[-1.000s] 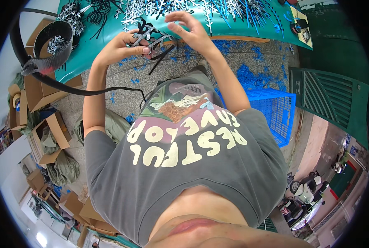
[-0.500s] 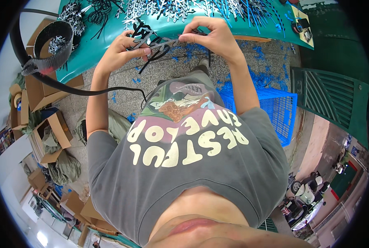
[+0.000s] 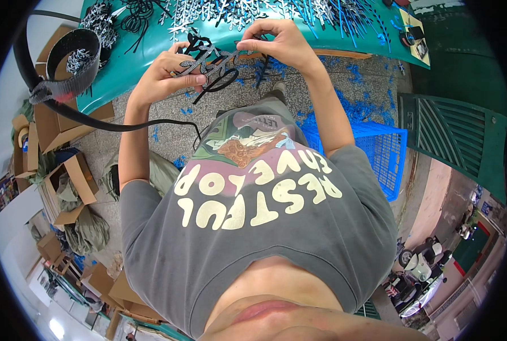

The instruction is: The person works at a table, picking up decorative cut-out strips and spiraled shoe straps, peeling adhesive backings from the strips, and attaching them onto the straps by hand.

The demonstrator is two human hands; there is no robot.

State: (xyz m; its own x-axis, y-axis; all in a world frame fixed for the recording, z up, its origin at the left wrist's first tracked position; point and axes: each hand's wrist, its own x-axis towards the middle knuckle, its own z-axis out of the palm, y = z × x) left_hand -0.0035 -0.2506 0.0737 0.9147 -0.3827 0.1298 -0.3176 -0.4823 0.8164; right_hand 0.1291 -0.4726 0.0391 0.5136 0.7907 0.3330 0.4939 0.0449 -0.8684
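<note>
In front of me, over the near edge of the table, my left hand (image 3: 176, 71) is closed around a grey-and-black patterned leaf-shaped strip (image 3: 212, 65) with black cord (image 3: 222, 82) looping from it. My right hand (image 3: 279, 48) pinches the strip's right end between thumb and fingertips. Below the right fingers hangs a dark, twig-like piece (image 3: 263, 71); what it is fixed to is hidden. The strip stretches between both hands, slightly tilted up toward the right.
The green table (image 3: 122, 79) bears many silver, black and blue branch-like pieces (image 3: 225, 14). A round black holder (image 3: 74, 54) hangs at left. A blue crate (image 3: 387, 153) stands right of me, cardboard boxes (image 3: 77, 182) at left. Blue scraps (image 3: 353, 105) litter the floor.
My right hand has shifted a little left and up. The strip has turned, showing more of its leaf shapes, and the dark twig-like piece now hangs more visibly below the right hand.
</note>
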